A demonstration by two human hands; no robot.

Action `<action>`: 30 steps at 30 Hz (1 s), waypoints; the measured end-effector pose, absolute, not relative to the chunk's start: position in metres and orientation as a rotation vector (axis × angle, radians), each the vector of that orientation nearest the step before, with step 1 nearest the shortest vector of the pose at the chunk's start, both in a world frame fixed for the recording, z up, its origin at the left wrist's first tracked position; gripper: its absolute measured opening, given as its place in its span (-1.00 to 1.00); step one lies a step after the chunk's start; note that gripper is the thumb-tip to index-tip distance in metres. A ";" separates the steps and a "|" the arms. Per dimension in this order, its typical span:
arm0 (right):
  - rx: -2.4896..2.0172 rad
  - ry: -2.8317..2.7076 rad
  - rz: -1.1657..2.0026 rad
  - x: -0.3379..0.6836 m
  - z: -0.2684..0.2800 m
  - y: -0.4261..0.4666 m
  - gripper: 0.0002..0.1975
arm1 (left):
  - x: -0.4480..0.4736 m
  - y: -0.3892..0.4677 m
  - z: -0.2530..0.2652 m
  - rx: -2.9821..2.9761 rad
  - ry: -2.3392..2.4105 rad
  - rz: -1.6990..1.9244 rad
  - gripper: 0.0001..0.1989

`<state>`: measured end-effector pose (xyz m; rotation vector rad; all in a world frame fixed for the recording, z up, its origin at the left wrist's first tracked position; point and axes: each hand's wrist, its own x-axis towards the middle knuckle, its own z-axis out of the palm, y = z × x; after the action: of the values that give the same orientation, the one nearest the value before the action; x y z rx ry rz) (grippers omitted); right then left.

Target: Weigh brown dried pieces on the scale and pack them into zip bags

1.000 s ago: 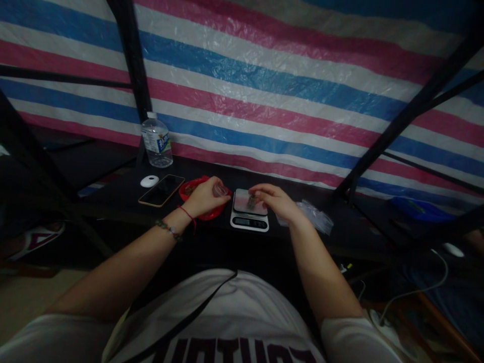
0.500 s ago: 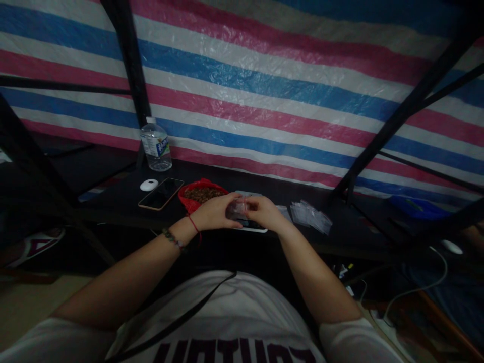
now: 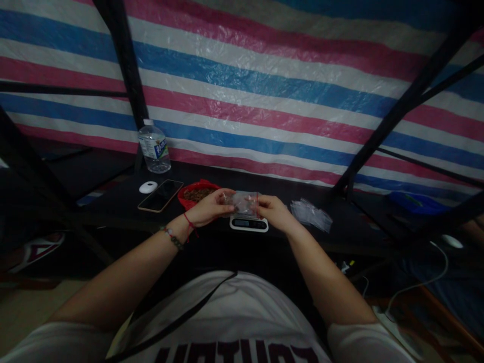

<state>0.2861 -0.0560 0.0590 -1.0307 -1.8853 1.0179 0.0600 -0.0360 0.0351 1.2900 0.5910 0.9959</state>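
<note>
A small clear zip bag (image 3: 245, 203) with a red strip along its right edge is stretched between my two hands. My left hand (image 3: 214, 206) pinches its left end, while my right hand (image 3: 273, 209) grips the end with the red strip. Directly beneath the bag is a white digital scale (image 3: 249, 225), its dark display facing me. Beside my left hand lies a red plastic bag (image 3: 188, 201), open and filled with small brown pieces (image 3: 198, 194). To the right of my right hand is a loose pile of clear zip bags (image 3: 310, 215).
A phone (image 3: 161, 195), a round white object (image 3: 148, 187) and a clear bottle (image 3: 155, 147) stand or lie at the left of the black table (image 3: 234, 176). Dark metal posts (image 3: 124, 60) rise on both sides before a striped plastic sheet (image 3: 257, 91). A blue item (image 3: 418, 203) lies far right.
My hands have drawn apart, and the clear bag now lies stretched flat between them. More of the scale's front and display shows below it.
</note>
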 end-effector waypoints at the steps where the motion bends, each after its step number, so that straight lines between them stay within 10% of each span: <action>1: -1.000 -1.863 1.049 0.286 0.059 -0.056 -0.61 | 0.060 -0.036 0.035 1.279 0.585 0.973 -0.42; 14: -1.052 -1.840 0.950 0.288 0.053 -0.048 -0.49 | 0.056 -0.024 0.028 1.425 0.639 1.021 -0.47; 21: -1.097 -2.018 0.869 0.270 0.051 -0.061 -0.55 | 0.061 -0.043 0.042 2.420 0.947 1.096 -0.09; 30: -1.212 -1.754 0.468 0.282 0.034 -0.031 -0.65 | 0.059 -0.037 0.042 2.075 1.144 1.076 -0.74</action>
<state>0.2819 -0.0311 0.0342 -1.2119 -1.7535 0.4684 0.0586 -0.0371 0.0416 2.0753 1.1444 1.0763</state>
